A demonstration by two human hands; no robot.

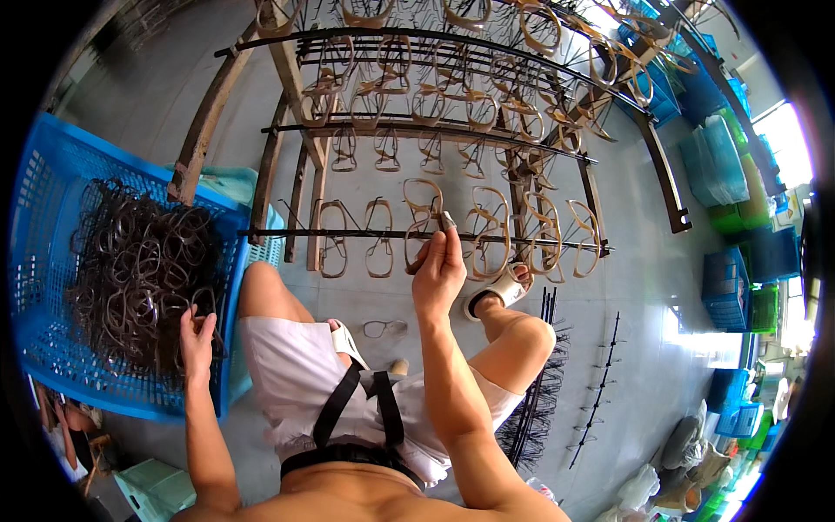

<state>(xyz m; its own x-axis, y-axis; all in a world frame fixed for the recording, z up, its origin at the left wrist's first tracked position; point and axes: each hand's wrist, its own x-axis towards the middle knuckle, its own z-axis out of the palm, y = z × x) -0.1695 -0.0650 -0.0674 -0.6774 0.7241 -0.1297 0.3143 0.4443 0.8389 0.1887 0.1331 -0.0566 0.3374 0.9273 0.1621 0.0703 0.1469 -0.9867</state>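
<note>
My right hand (439, 274) pinches a brown translucent eyeglass frame (423, 193) at the lowest black rod (348, 232) of a wooden rack. A pale cover wraps one fingertip of this hand. On the same rod, more frames hang to both sides, among them an eyeglass frame (378, 239) to the left and an amber one (491, 230) to the right. Over the blue basket (52, 348) at my left, my left hand (197, 339) has thumb and fingers closed on a dark eyeglass frame (207, 300) at the edge of a tangled heap of frames (139, 278).
Higher rods of the wooden rack (209, 130) carry rows of frames. A loose eyeglass frame (374, 329) lies on the floor between my feet. Bare spiked rods (596, 391) lie to the right of my knee. Blue and green crates (726, 287) line the right side.
</note>
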